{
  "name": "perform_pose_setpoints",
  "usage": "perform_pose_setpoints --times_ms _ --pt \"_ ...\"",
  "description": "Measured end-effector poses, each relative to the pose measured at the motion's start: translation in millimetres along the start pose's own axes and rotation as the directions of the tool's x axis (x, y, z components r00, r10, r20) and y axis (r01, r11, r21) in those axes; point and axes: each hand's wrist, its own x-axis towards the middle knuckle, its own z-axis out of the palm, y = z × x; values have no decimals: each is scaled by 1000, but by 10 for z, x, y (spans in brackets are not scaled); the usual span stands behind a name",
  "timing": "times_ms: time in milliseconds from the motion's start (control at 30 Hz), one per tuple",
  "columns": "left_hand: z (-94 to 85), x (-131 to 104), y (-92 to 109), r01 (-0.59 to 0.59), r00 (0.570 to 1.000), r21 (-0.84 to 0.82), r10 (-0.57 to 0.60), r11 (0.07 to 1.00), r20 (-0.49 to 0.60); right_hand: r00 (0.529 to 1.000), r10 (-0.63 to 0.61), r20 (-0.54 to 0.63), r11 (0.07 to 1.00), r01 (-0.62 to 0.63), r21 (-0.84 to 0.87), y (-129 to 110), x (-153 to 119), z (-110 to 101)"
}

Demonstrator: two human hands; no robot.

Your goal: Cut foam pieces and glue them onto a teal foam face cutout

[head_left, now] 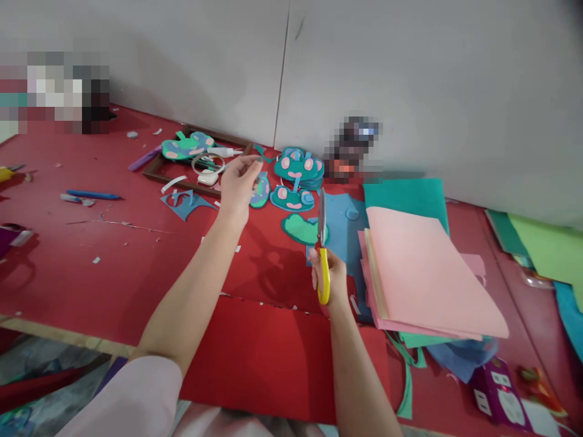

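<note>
My right hand [336, 276] grips a pair of scissors [323, 270] by the yellow handles, with the blades pointing up and away from me. To its left, my left hand [237, 185] is raised over the table, thumb and fingers pinched together. Whatever may be between those fingertips is too small to make out. Just beyond the hands lie blue frog-face cutouts [294, 199] with pink eyes and mouths, several of them stacked [298, 167]. A green cutout with a dark edge [298, 230] lies near the blades. Another round decorated piece [260, 193] is partly hidden behind my left hand.
A brown wooden tray [155, 167] holds a green frog piece, a tape ring and a glue tube. Stacked pink sheets [428, 267] lie to the right over teal and blue ones. Blue scraps [186, 203], a blue pen [93, 194] and a purple box [498, 394] are on the red table.
</note>
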Motion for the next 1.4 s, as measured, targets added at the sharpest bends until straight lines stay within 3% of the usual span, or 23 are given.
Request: perform_pose_setpoints --times_ms 133,200,267,367,500,800,900,1100,1267,1400 --pt "67 -166 228 -85 996 -25 86 996 31 971 -226 -77 923 188 -335 34 60 -58" --pt "93 -253 368 -153 988 -43 154 987 23 934 -356 -20 801 294 -522 36 75 -73" --pt "108 -314 464 -182 983 -35 183 983 28 917 -392 75 685 345 -641 37 72 -66" --pt "118 -343 488 -182 982 -23 183 983 50 908 -365 206 571 394 -720 61 59 -35" --pt "124 -323 415 -149 984 -25 151 989 95 851 -416 321 510 511 -692 123 63 -29" --pt "152 -336 332 -96 975 126 68 987 210 814 -486 319 569 572 -591 76 21 -67" --pt "174 -370 311 -47 952 205 -18 978 306 830 -507 232 618 537 -574 62 39 -67" --pt "235 -459 319 1 833 308 -172 951 526 836 -542 -87 739 425 -523 -66 69 -91" --pt "279 -492 249 13 857 288 -159 957 490 856 -510 -86 813 447 -373 -267 176 -47" --pt "351 -533 164 142 858 229 -235 963 457 845 -514 -149 848 473 -240 -269 232 18"
